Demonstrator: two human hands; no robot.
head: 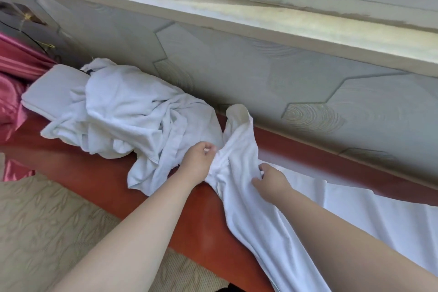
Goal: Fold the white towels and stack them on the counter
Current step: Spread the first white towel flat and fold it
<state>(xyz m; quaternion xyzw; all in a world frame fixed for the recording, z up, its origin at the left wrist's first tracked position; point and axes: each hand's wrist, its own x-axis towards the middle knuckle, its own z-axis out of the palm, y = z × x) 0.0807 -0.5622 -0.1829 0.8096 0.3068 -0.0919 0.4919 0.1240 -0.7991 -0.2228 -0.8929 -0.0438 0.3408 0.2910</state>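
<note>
A long white towel (239, 149) lies bunched lengthwise across the reddish-brown counter (201, 216), running from the wall down toward me. My left hand (198, 161) pinches its bunched edge from the left. My right hand (270, 182) grips the same towel from the right side. A crumpled heap of white towels (132, 114) sits to the left on the counter. Behind that heap a folded white towel (52, 92) lies flat, partly covered by it.
A white cloth (379, 216) is spread over the counter at the right. The patterned grey wall (260, 73) and a window sill (237, 14) run along the back. Pink fabric (14, 83) lies at the far left. Beige carpet (47, 232) lies below the counter's front edge.
</note>
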